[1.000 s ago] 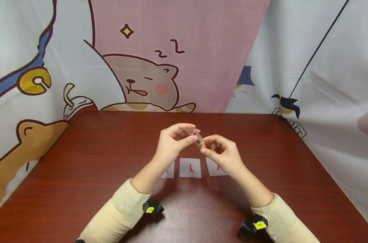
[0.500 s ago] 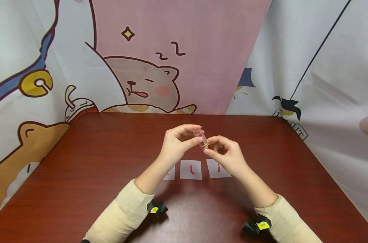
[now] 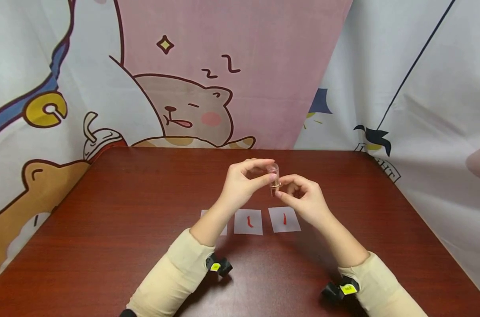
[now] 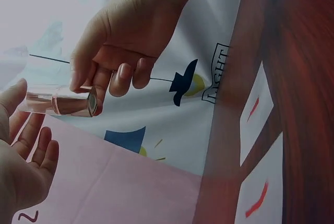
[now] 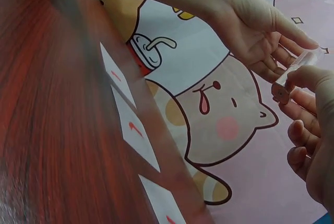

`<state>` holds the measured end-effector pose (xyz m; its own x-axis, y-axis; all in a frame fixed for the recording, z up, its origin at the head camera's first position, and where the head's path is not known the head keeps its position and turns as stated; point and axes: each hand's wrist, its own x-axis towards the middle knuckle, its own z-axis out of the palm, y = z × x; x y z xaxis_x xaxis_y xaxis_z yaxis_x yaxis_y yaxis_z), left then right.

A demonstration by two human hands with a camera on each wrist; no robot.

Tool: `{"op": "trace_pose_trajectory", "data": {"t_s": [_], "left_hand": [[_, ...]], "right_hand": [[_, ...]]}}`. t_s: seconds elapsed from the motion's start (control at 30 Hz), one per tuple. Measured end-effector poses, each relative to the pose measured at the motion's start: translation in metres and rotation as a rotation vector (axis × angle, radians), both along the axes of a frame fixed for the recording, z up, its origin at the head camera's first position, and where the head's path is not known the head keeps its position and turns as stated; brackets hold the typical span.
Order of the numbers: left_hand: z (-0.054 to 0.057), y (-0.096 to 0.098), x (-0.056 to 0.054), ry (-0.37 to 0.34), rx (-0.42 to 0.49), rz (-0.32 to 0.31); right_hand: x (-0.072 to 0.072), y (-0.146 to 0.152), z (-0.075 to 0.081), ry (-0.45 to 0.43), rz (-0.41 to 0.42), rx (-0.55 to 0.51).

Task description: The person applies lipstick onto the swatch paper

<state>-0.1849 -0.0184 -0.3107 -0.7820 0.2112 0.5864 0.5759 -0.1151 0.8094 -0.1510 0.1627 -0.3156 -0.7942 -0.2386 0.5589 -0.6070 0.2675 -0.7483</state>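
A lipstick tube [image 3: 276, 181], with a clear cap and a shiny rose-gold base, is held in the air above the table. My left hand [image 3: 241, 180] grips its clear upper end between thumb and fingers. Lower down, the thumb and fingertips of my right hand [image 3: 306, 199] pinch the gold base [image 4: 78, 104], seen in the left wrist view. The tube stands nearly upright in the head view. Whether cap and base are separating cannot be told. In the right wrist view the base's flat end [image 5: 280, 93] shows beside my right thumb.
Three white paper squares lie in a row on the brown table [image 3: 144, 189]: a middle one [image 3: 241, 222], a right one [image 3: 277, 224] and a left one [image 3: 205, 214] partly behind my left arm. Red strokes show on them. A printed cloth [image 3: 271, 79] hangs behind the table.
Both hands have shifted to the right with the lipstick tube, the left hand more. The tube has turned from slanting to nearly upright. The left paper square is now more covered by my arm.
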Motion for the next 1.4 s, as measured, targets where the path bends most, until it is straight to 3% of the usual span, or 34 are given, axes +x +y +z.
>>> {"op": "trace_pose_trajectory", "data": {"t_s": [0.27, 0.73, 1.07, 1.4], "left_hand": [[-0.008, 0.015, -0.008, -0.013, 0.027, -0.032], [-0.027, 0.039, -0.024, -0.052, -0.117, 0.116], [-0.044, 0.059, -0.038, -0.1, -0.056, 0.1], [-0.059, 0.063, -0.045, -0.156, -0.202, 0.109]], "right_hand": [[-0.005, 0.011, -0.004, -0.025, -0.036, 0.026], [-0.026, 0.038, -0.025, -0.05, -0.088, 0.09], [-0.043, 0.053, -0.04, -0.099, -0.1, 0.114], [-0.055, 0.064, -0.055, -0.214, -0.091, 0.183]]}}
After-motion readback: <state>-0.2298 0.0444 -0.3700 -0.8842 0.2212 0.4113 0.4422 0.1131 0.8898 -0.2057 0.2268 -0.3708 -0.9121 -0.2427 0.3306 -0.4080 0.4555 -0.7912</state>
